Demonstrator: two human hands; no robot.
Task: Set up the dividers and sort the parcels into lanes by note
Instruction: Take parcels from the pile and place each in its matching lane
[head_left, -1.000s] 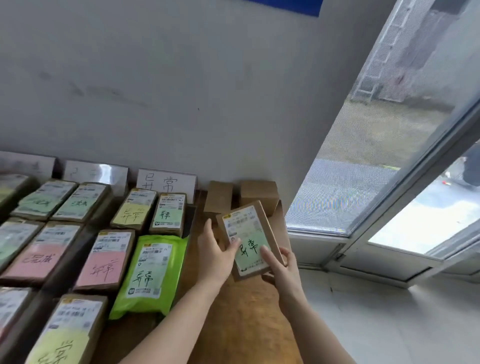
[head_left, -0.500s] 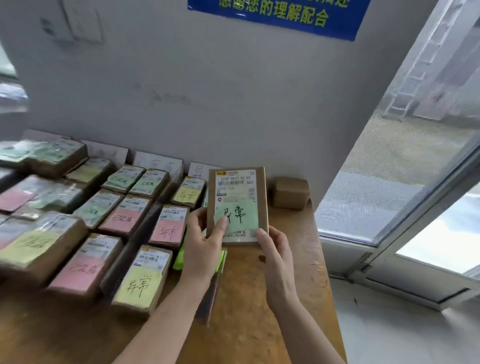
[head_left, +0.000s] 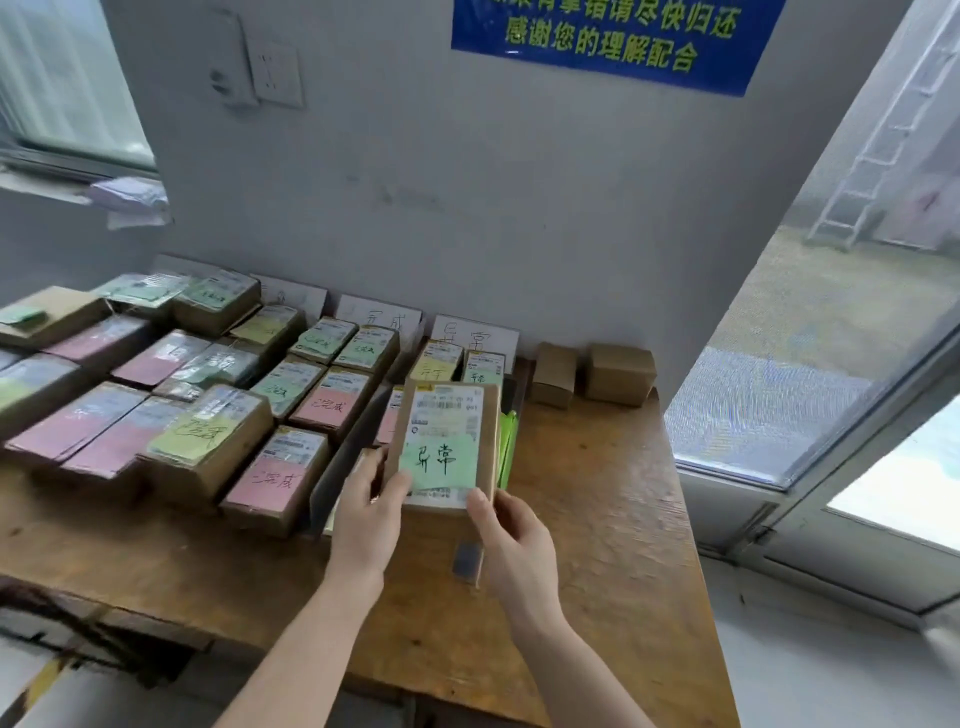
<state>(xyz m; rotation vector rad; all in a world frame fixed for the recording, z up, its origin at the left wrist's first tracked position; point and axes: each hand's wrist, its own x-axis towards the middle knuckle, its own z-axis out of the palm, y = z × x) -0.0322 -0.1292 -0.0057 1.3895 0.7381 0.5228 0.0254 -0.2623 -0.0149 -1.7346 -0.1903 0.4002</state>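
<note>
A grey wall (head_left: 467, 208) with a blue sign (head_left: 602, 36) and a socket (head_left: 275, 75) backs a wooden table (head_left: 597, 493), and a glass door (head_left: 805, 364) stands to the right. Rows of parcels with pink, green and yellow notes fill the left and middle of the table, running from near to far. White cards (head_left: 475, 335) lean against the wall behind them. A dark divider (head_left: 343, 462) stands on edge between the row ending in a pink-note parcel (head_left: 275, 478) and the rightmost row. Both hands hold one brown parcel (head_left: 447, 441) off the table, just right of the divider, tilted up so its face shows. It bears a printed label and a green note (head_left: 439, 462) with black handwriting. The left hand (head_left: 369, 509) grips its near left corner, thumb on the face and fingers behind. The right hand (head_left: 511, 545) grips the near right corner, thumb along the edge and fingers curled under it. A green bag (head_left: 508, 447) peeks out from behind the parcel's right side. Two small plain boxes (head_left: 618, 374) sit at the far right of the table by the wall.
</note>
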